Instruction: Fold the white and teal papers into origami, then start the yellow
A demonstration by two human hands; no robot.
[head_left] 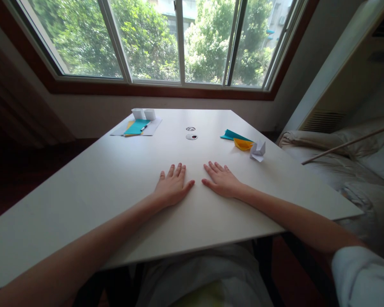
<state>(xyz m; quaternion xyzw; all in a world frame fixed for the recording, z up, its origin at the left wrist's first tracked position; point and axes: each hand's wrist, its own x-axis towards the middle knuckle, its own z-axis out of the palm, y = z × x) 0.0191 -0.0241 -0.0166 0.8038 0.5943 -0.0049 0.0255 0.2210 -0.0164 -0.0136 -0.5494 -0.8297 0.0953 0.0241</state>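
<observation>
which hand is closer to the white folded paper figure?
Right. The right hand lies flat on the table, below-left of the white folded paper figure. The left hand lies flat further left, beyond the right hand.

Hands flat on table

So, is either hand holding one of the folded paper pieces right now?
No, the left hand and right hand lie flat and empty on the white table, apart from the folded white paper.
</observation>
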